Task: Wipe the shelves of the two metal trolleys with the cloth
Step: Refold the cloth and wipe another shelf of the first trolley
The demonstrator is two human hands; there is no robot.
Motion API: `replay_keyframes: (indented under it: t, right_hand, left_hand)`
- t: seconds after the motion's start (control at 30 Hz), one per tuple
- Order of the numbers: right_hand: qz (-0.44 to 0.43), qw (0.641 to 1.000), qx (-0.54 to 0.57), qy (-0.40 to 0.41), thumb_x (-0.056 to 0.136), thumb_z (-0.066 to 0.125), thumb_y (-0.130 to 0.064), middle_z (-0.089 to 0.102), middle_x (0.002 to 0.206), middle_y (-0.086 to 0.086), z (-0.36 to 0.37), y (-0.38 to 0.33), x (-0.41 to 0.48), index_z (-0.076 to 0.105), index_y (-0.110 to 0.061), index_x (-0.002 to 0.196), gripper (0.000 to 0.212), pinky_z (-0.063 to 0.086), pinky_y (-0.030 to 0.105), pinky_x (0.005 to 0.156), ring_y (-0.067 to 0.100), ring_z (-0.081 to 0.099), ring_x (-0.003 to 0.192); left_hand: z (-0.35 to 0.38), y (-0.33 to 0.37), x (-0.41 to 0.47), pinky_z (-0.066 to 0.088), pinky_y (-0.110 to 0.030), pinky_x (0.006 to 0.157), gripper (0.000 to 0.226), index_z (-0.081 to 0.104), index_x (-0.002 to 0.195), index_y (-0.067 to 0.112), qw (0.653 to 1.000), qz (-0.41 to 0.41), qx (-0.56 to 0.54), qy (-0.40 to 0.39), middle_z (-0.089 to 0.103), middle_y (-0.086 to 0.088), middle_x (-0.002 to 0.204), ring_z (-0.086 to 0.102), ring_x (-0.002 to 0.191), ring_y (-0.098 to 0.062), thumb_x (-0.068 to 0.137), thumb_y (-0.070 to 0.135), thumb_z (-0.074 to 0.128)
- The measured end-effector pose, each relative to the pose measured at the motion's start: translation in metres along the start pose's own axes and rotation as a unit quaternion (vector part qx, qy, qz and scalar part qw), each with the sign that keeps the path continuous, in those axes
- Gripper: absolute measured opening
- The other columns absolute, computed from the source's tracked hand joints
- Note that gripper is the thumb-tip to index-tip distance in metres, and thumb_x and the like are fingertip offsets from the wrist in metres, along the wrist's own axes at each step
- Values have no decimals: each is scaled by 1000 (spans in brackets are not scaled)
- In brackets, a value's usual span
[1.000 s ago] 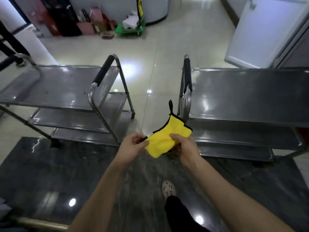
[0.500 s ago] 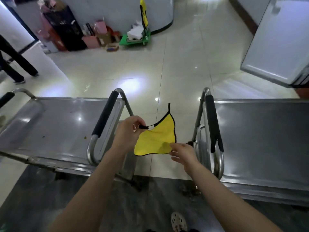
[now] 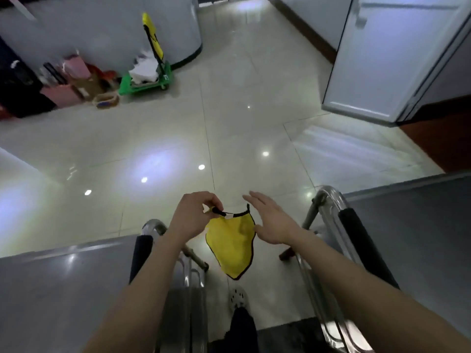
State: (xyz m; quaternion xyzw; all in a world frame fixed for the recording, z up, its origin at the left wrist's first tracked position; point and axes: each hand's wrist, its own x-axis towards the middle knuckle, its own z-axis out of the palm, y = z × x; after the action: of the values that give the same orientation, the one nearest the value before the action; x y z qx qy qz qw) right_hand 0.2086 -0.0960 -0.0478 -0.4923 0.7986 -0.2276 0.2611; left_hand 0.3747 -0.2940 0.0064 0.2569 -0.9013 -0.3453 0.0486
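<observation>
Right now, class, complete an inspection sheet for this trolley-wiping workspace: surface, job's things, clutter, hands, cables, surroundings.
Surface: left trolley shelf and right trolley shelf, shiny steel, lights reflected.
Job's things: yellow cloth hangs between the trolleys.
Clutter: green cart and pink boxes by the far wall.
Grippers: left hand pinches the cloth's top corner; right hand open beside it.
Cables: nothing seen.
Surroundings: glossy tiled floor; white door at right.
</observation>
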Motion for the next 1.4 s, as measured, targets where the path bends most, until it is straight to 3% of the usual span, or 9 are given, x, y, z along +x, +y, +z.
replay_keyframes:
  t: [0.2, 0.4, 0.5, 0.6, 0.67, 0.73, 1.07, 1.3, 1.4]
  right_hand:
    - [152, 988, -25, 4, 102, 61, -28, 51, 152, 6, -51, 29, 89, 31, -25, 165, 70, 37, 47, 121, 29, 46, 145]
    - [152, 983, 24, 104, 97, 61, -13, 24, 174, -2, -104, 62, 190, 22, -25, 169, 83, 26, 46, 128, 22, 28, 158]
    - [164, 982, 46, 79, 94, 62, -11, 39, 168, -5, -125, 88, 259, 43, -27, 161, 71, 31, 45, 125, 18, 34, 155]
    - [197, 975, 85, 50, 96, 60, -21, 70, 120, 1, -140, 122, 317, 69, -23, 124, 30, 55, 37, 87, 27, 66, 113]
    - [215, 967, 113, 77, 99, 60, -23, 66, 98, -1, -154, 144, 339, 69, -20, 110, 15, 48, 31, 66, 25, 67, 94]
    - [235, 954, 129, 136, 100, 63, -25, 65, 97, -4, -178, 165, 351, 70, -20, 107, 12, 43, 24, 64, 19, 64, 90]
    - [390, 853, 124, 324, 96, 74, -29, 64, 96, -1, -291, 278, 356, 63, -20, 97, 14, 50, 38, 78, 23, 61, 87]
    - [546, 694, 130, 451, 95, 74, -28, 68, 88, -5, -335, 327, 330, 64, -22, 100, 13, 46, 34, 68, 18, 60, 81]
    - [592, 628, 113, 492, 93, 78, -27, 67, 92, -2, -338, 342, 312, 68, -21, 98, 13, 48, 38, 77, 22, 61, 89]
  left_hand:
    - [-35, -4, 135, 41, -11, 73, 26, 79, 79, 31, 997, 71, -38, -18, 75, 23, 85, 65, 88, 2, 83, 7, 90]
    - [-59, 5, 281, 40, -5, 74, 32, 78, 75, 33, 988, 141, -19, -59, 74, 27, 87, 64, 89, 5, 82, 4, 90]
    - [-60, 8, 363, 40, -4, 75, 29, 79, 78, 32, 982, 171, 3, -76, 74, 28, 87, 64, 89, 7, 83, 6, 90]
    - [-61, 13, 445, 40, -5, 72, 29, 78, 82, 37, 980, 178, 21, -89, 75, 24, 83, 64, 89, 8, 84, 10, 90]
    - [-61, 20, 496, 39, -7, 70, 30, 78, 83, 38, 980, 171, 20, -97, 75, 23, 83, 66, 90, 7, 83, 11, 91]
    - [-59, 30, 545, 39, -6, 68, 32, 78, 83, 39, 979, 180, 16, -100, 75, 23, 84, 68, 91, 4, 81, 10, 92]
    - [52, 137, 765, 43, -7, 65, 38, 76, 91, 38, 949, 255, -20, -182, 74, 21, 84, 71, 79, -2, 74, 9, 93]
    - [169, 243, 859, 43, -8, 73, 30, 78, 85, 33, 873, 381, -3, -304, 72, 18, 84, 66, 82, 4, 79, 6, 88]
    - [215, 291, 867, 48, -27, 79, 18, 76, 90, 31, 827, 447, 12, -341, 69, 12, 98, 66, 91, -3, 86, 18, 88]
